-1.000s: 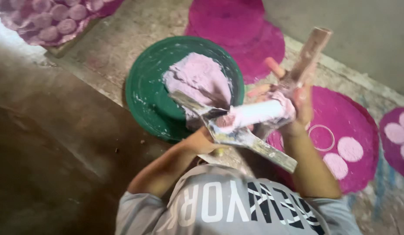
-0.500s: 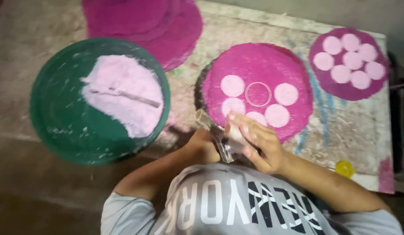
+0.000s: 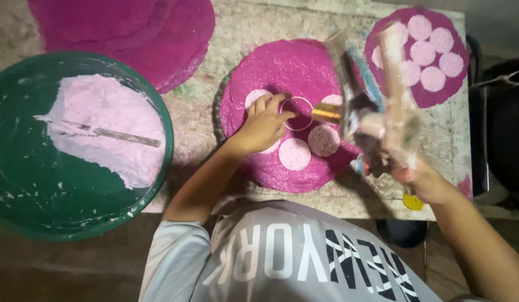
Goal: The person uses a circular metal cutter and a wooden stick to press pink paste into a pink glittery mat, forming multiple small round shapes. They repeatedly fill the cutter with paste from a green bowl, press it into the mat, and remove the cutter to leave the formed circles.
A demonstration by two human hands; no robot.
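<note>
Head view: left hand (image 3: 263, 126) touches ring (image 3: 297, 113); green basin (image 3: 158, 112) beside.

Rough stone slab worktop (image 3: 254, 22), dim brown floor (image 3: 58, 268), dark surroundings at right

Single head-worn view, looking steeply down from close above the bench (image 3: 203, 140); wearer's torso at 6 o'clock, bench's far edge at 12.

Bare stone surface (image 3: 192, 120) forms an open lane between the green round basin (image 3: 164, 120) and the central magenta glitter disc (image 3: 282, 67). The blurred wooden tool (image 3: 393, 95) blocks passage toward the right magenta disc (image 3: 382, 33).
</note>
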